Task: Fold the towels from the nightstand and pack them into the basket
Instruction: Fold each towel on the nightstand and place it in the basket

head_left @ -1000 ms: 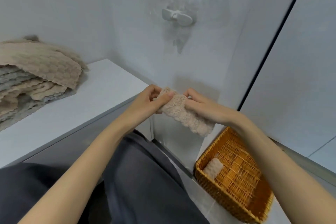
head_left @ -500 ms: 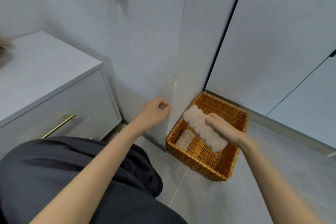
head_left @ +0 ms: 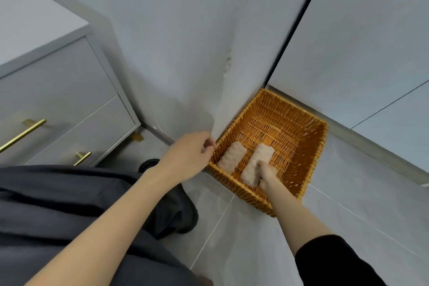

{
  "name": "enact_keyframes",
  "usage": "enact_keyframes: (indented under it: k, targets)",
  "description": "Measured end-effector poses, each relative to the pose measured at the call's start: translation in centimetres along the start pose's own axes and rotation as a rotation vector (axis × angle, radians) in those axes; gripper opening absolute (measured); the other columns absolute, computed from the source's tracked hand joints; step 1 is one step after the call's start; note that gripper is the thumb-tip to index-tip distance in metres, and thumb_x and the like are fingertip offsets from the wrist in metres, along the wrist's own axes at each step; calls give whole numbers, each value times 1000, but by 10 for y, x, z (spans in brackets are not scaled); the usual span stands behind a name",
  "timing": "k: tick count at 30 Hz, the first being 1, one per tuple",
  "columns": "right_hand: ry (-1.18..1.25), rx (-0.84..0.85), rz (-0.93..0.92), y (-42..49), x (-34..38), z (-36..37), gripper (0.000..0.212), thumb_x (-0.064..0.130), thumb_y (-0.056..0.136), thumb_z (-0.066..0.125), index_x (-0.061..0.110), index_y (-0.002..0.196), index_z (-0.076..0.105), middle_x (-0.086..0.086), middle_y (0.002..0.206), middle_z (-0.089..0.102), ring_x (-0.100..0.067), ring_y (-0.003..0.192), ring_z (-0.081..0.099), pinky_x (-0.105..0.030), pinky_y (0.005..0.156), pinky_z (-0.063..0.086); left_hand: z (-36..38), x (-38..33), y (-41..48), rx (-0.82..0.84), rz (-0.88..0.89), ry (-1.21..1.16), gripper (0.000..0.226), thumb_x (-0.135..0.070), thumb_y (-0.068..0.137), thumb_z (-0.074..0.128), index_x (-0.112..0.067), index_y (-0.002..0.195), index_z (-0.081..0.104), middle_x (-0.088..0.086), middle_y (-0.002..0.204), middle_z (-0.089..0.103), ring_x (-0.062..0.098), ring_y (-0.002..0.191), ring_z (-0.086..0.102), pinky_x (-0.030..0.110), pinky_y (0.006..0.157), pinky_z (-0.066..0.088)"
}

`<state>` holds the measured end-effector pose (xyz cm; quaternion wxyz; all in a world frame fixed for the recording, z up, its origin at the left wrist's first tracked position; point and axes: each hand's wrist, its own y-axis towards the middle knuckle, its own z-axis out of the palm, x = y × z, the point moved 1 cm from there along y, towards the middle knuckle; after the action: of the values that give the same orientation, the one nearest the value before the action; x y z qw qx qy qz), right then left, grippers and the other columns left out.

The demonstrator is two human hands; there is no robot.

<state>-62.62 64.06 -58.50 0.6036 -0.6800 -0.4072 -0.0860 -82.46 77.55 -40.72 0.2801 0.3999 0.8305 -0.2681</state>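
- Right hand (head_left: 264, 173) grips a rolled towel (head_left: 257, 160), laying it alongside the other towel (head_left: 232, 157) for tidy packing.
- Left hand (head_left: 191, 157), loosely curled and empty, maybe steadies the basket (head_left: 311, 146).

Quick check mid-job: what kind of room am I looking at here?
Probably a bedroom corner: a grey nightstand with brass drawer handles, tiled floor, and a wicker basket against the wall.

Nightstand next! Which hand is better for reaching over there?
Left, probably. The left hand holds nothing and hovers beside the basket rim, on the nightstand side. The right hand grips the folded towel down inside the basket.
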Motion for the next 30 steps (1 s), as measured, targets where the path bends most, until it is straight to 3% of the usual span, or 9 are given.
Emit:
enact_keyframes:
  k: [3, 6, 17, 23, 26, 30]
  targets:
    - [-35, -13, 86, 17, -10, 10, 51, 19, 95, 54, 2, 138, 31, -17, 126, 51, -31, 109, 53, -42, 93, 47, -1, 8, 4, 21, -21, 20, 14, -20, 97, 47, -20, 104, 60, -8, 99, 58, 8, 92, 54, 28, 84, 49]
    - [-80, 23, 142, 28, -17, 20, 49, 19, 96, 52, 2, 138, 34, -18, 135, 48, -33, 121, 50, -46, 101, 44, -2, 17, 8, 34, -56, 15, 15, -19, 97, 48, -19, 106, 60, -5, 103, 58, 10, 97, 55, 30, 88, 48]
    - [29, 66, 142, 47, -26, 44, 32, 11, 95, 56, 5, 126, 54, -16, 122, 58, -32, 112, 58, -44, 87, 53, 1, 24, 25, 16, -66, 1, 15, -20, 96, 48, -19, 105, 60, -5, 106, 57, 10, 97, 55, 28, 86, 48]
    - [-266, -58, 35, 53, -25, 42, 34, 15, 89, 64, 7, 120, 53, -14, 108, 58, -34, 105, 59, -45, 93, 52, 4, 24, 26, 33, -66, 13, 11, -22, 97, 48, -23, 101, 58, -5, 107, 55, 11, 97, 55, 25, 84, 46]
    - [-305, -72, -18, 53, -19, 43, 29, 7, 87, 62, 12, 107, 41, -17, 116, 52, -32, 103, 58, -44, 90, 53, 3, 25, 25, 31, -73, -2, 11, -22, 97, 48, -23, 101, 59, -5, 107, 55, 11, 97, 56, 27, 85, 48]
    - [-354, -8, 17, 50, -10, 39, 26, 0, 92, 51, 1, 117, 48, -22, 119, 55, -33, 104, 59, -43, 89, 54, -2, 23, 21, 26, -75, -21, 13, -20, 97, 48, -21, 103, 60, -3, 107, 57, 11, 96, 55, 29, 87, 49]
